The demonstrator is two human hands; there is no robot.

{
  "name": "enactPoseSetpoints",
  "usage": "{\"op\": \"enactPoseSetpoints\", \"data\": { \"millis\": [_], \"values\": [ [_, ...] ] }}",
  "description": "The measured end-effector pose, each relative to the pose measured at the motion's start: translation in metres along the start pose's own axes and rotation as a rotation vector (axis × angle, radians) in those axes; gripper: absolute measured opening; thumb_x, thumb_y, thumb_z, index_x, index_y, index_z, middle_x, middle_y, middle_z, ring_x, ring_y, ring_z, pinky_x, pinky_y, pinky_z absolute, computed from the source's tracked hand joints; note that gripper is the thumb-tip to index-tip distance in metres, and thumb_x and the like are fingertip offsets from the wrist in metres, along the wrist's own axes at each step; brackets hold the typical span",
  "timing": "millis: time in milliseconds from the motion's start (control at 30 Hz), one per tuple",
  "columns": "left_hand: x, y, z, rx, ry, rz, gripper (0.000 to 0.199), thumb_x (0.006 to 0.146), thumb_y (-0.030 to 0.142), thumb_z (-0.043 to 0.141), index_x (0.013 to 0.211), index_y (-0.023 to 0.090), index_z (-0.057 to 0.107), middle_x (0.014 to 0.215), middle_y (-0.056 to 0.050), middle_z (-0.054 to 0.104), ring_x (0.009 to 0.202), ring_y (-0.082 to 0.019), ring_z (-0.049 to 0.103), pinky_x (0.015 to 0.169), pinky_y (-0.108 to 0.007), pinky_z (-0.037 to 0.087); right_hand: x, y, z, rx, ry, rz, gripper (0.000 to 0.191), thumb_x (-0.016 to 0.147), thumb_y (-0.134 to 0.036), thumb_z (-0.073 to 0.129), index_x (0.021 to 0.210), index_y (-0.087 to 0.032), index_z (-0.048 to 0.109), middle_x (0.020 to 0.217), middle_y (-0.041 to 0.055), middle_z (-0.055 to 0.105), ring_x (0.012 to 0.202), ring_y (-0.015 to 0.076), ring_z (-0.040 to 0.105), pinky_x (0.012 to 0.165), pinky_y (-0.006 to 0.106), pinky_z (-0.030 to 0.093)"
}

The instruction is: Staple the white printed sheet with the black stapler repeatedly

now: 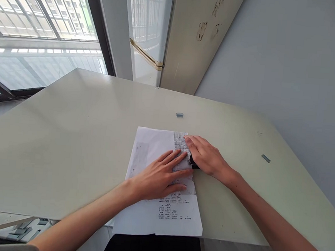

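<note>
Sheets of white printed paper (177,223) lie near the front edge of the table, with dense print in a strip along the upper right and looser lines lower down. My left hand (163,175) rests flat on the sheets, fingers spread toward their right edge. Beside it, my right hand (205,155) covers what appears to be a black stapler (194,164) at the right edge of the paper. Only a small dark part of the stapler shows; the palm and fingers hide the rest.
Two short grey staple strips, one (180,115) beyond the paper and another (266,158) to the right, lie on the pale table (96,143). A fridge (148,31) stands behind the table, and a barred window (45,11) is at left.
</note>
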State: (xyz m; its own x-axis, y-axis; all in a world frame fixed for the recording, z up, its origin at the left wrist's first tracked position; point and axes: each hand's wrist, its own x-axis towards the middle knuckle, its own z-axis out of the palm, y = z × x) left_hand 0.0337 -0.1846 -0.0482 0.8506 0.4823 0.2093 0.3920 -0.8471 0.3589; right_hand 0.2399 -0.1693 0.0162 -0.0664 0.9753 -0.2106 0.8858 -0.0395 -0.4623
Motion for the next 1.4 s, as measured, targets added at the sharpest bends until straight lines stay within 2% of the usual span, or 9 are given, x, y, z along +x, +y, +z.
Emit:
{"op": "enactPoseSetpoints", "data": {
  "millis": [167,600,867,1167,1400],
  "values": [
    [0.001,0.001,0.0,0.018,-0.019,-0.007,0.053,0.109,0.056,0.046,0.154,0.029,0.055,0.175,-0.008,0.024,0.163,-0.031,0.014,0.133,-0.054,0.024,0.001,-0.002,0.003,-0.068,0.023,0.001,0.046,0.112,-0.049,0.024,0.133,-0.034,0.061,0.153,0.0015,0.06,0.145,0.025,0.053,0.115,0.046,0.046],
    [0.0,0.002,0.001,-0.002,-0.006,-0.009,0.054,0.109,0.055,0.048,0.154,0.026,0.055,0.175,-0.01,0.024,0.163,-0.032,0.015,0.133,-0.054,0.024,0.001,-0.001,0.006,-0.049,0.022,0.005,0.048,0.111,-0.051,0.023,0.134,-0.033,0.061,0.154,0.0021,0.059,0.145,0.0263,0.051,0.117,0.051,0.042],
    [0.0,0.003,0.002,-0.01,-0.006,-0.018,0.053,0.109,0.054,0.05,0.153,0.025,0.056,0.174,-0.012,0.025,0.163,-0.032,0.016,0.133,-0.053,0.023,0.002,0.0,0.007,-0.067,0.038,-0.004,0.051,0.111,-0.051,0.021,0.135,-0.032,0.062,0.155,0.0022,0.06,0.146,0.0261,0.051,0.118,0.051,0.043],
    [0.0,0.004,0.001,-0.038,-0.007,-0.028,0.052,0.108,0.052,0.052,0.155,0.028,0.053,0.176,-0.007,0.021,0.163,-0.032,0.014,0.134,-0.054,0.021,0.003,0.005,0.013,-0.103,0.1,-0.033,0.053,0.112,-0.053,0.021,0.138,-0.033,0.062,0.152,0.0024,0.062,0.143,0.0272,0.055,0.114,0.05,0.046],
    [0.0,0.004,0.0,-0.075,0.012,-0.028,0.053,0.108,0.049,0.053,0.158,0.03,0.049,0.177,-0.005,0.018,0.163,-0.032,0.013,0.134,-0.055,0.022,0.005,0.006,0.023,-0.199,0.16,-0.071,0.049,0.11,-0.046,0.028,0.14,-0.03,0.063,0.153,0.0063,0.061,0.14,0.03,0.056,0.112,0.053,0.047]
  ]
}}
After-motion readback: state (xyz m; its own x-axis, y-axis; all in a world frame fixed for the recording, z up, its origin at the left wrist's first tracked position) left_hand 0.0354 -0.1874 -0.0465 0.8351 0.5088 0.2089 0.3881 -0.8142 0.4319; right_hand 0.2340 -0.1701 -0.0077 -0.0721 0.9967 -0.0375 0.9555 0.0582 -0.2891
